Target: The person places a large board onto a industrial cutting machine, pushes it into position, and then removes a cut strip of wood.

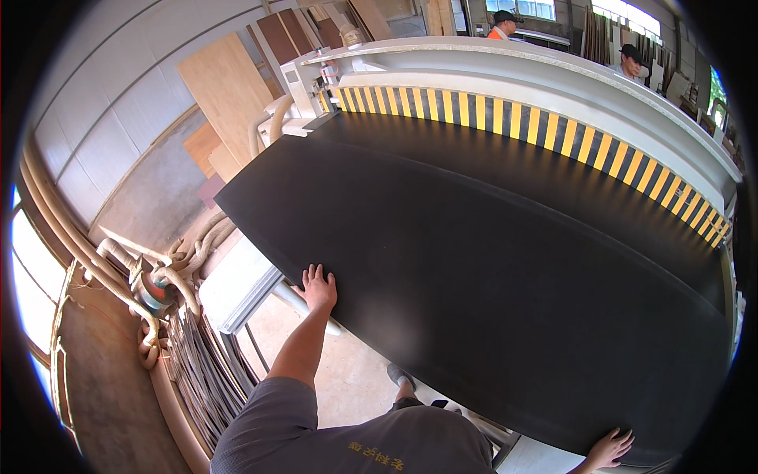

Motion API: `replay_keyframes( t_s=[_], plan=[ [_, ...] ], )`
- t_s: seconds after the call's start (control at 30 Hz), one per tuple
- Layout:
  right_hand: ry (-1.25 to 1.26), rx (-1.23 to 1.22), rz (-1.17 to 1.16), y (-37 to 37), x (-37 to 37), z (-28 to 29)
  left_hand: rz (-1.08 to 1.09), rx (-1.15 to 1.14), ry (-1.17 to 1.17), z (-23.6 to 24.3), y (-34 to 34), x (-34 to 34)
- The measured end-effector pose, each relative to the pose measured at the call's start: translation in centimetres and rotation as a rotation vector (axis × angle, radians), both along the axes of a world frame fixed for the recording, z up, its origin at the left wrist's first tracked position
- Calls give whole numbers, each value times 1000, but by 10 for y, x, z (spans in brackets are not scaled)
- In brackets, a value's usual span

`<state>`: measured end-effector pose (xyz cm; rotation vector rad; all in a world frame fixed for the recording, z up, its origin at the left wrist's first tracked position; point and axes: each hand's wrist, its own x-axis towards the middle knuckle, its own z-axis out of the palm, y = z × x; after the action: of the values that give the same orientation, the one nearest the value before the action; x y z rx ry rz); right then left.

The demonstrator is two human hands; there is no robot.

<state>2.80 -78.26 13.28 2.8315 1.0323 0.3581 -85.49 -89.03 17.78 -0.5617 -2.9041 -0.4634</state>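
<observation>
A large black panel (474, 276) lies flat across the middle, its long near edge towards me. My left hand (317, 287) rests at that edge near the left end, fingers spread on the dark surface. Towards the lower right, my right hand (609, 449) lies on the same panel by its near edge, fingers also stretched out. Both palms face down, and their undersides are hidden. Beyond the panel runs a dark machine bed (442, 142), below a long white machine beam with a yellow-and-black striped guard (505, 118).
A white-topped stand (241, 284) is left of the panel. Further left are a dust hose (189, 288) and a bundle of thin dark strips (201, 379). Wooden boards (225, 103) lean against the wall. Behind the machine are two people, one (502, 25) and another (629, 63).
</observation>
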Motion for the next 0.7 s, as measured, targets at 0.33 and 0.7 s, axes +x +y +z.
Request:
replay_keyframes(
  t_s=[0.33,0.7],
  plan=[
    [-15,-21,-7,1,2,-4,0,-9,14,-3,1,-3],
    [9,-24,-9,1,-3,3,3,-8,0,1,1,1]
  ],
)
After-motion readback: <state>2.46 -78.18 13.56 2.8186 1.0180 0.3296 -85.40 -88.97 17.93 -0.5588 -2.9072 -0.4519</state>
